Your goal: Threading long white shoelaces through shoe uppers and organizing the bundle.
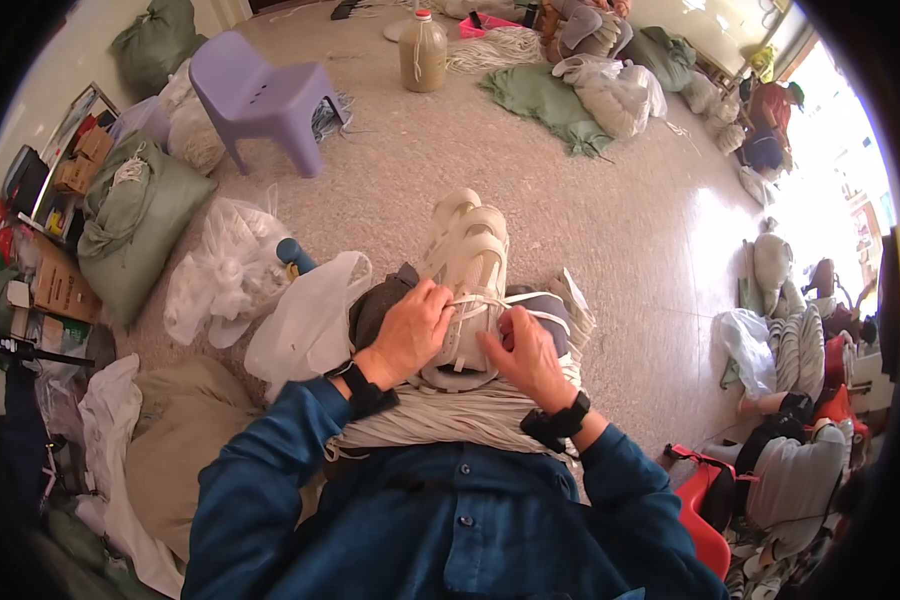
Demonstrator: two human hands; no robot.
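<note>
In front of me lies a cream shoe upper (472, 262), its toe pointing away and its opening toward my body. My left hand (406, 332) is closed in a pinch on a pale shoelace (482, 299) at the upper's left edge. On the right side, my right hand (526, 352) has its fingers curled by the same lace, whose loop (542, 309) arcs out past the knuckles. The fingertips partly hide what they grip. A thick bundle of cream laces (435, 418) lies across my lap, below the upper. Dark grey pieces (374, 308) show beside my left hand.
A white plastic bag (308, 325) and another bag (232, 262) lie to the left. Farther off stand a purple chair (260, 100) and a large jug (423, 55). Green sacks (135, 215) line the left wall. Other people (795, 470) sit at the right.
</note>
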